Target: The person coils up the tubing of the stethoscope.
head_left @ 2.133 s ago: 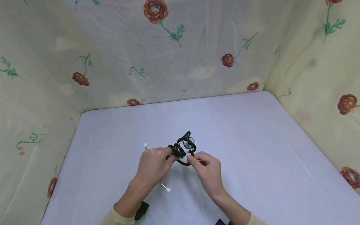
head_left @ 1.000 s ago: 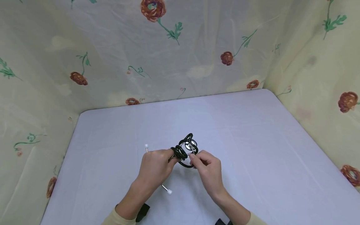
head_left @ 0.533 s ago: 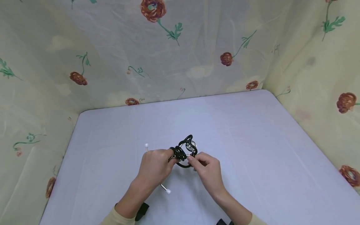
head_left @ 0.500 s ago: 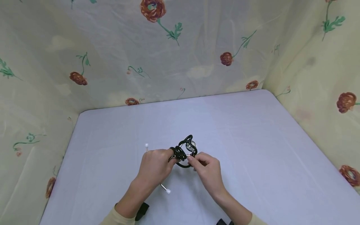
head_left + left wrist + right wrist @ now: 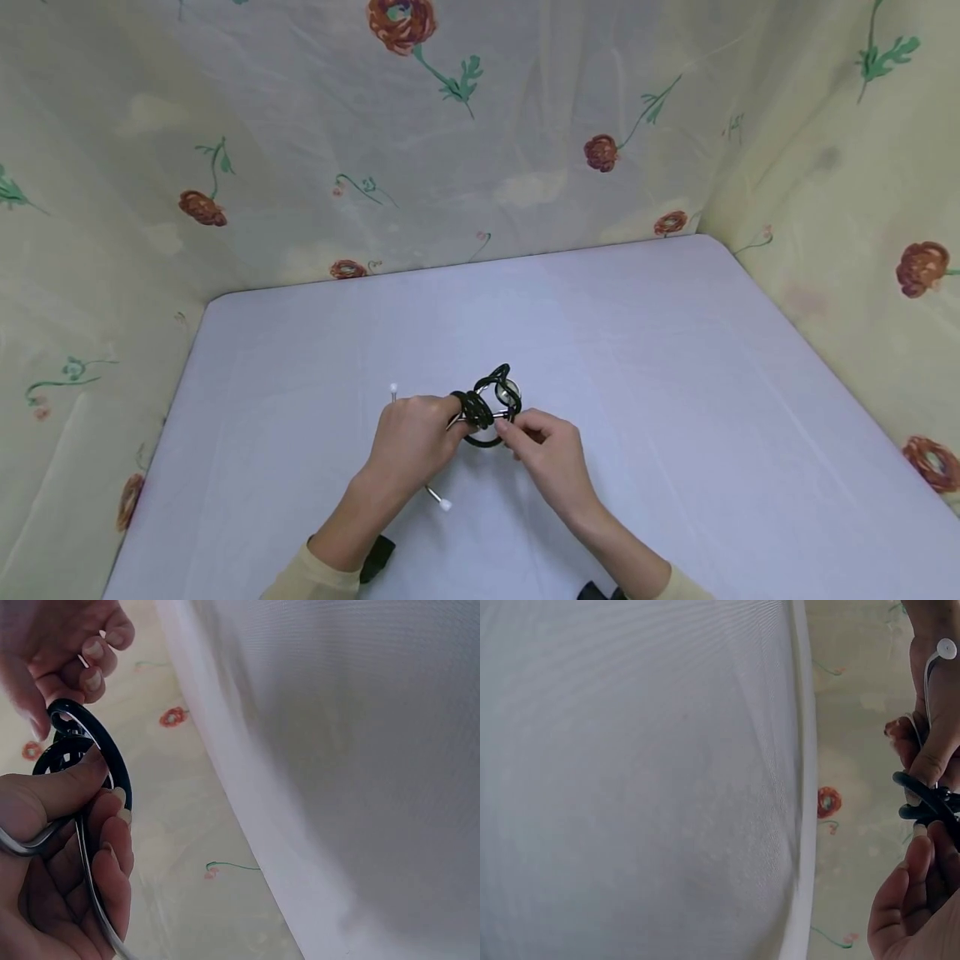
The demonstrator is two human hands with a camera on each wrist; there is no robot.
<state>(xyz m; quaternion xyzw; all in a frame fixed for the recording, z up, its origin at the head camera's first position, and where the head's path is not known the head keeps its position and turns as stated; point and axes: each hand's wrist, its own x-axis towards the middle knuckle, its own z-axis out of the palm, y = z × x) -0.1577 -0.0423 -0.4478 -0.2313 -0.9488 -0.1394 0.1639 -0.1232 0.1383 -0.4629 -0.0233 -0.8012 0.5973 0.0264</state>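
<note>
A stethoscope (image 5: pixel 475 410) is held over the table, its black tubing wound into several loops. My left hand (image 5: pixel 412 437) grips it where the loops meet the metal ear tubes. White ear tips (image 5: pixel 445 505) stick out on either side of that hand. In the left wrist view the left thumb presses the tubing (image 5: pixel 116 765), and the metal tubes cross the palm. The round silver chest piece (image 5: pixel 510 390) sits at the far end of the loops. My right hand (image 5: pixel 553 458) pinches the tubing below it between thumb and forefinger; its fingertips are partly hidden.
A white-covered table (image 5: pixel 675 375) spreads under both hands. Flower-patterned cloth (image 5: pixel 480 167) hangs along its back and sides. Black wrist straps (image 5: pixel 377 558) show at the forearms near the front.
The chest piece and far loops have tilted down and a little left. My right fingers have shifted slightly along the tubing, while the left hand keeps its grip.
</note>
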